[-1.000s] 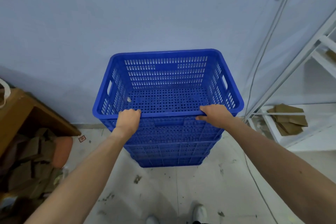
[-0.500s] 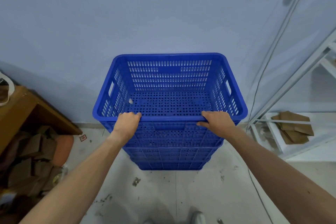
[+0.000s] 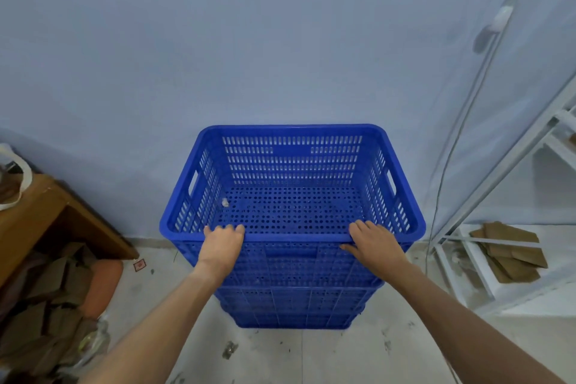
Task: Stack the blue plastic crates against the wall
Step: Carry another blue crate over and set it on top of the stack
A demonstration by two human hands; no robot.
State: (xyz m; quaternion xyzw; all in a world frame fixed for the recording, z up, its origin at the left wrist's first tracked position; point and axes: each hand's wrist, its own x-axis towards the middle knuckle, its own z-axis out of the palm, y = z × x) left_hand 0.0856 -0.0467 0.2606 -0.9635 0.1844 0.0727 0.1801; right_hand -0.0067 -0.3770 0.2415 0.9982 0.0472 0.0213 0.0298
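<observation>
Dim, bluish light; warped edges

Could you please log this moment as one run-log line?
left hand: holds top crate near rim | right hand: holds same rim | stack at wall

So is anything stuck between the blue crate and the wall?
No, nothing shows between them. The top crate sits on the stack, its far rim right by the wall. The left hand and right hand grip its near rim.
</observation>
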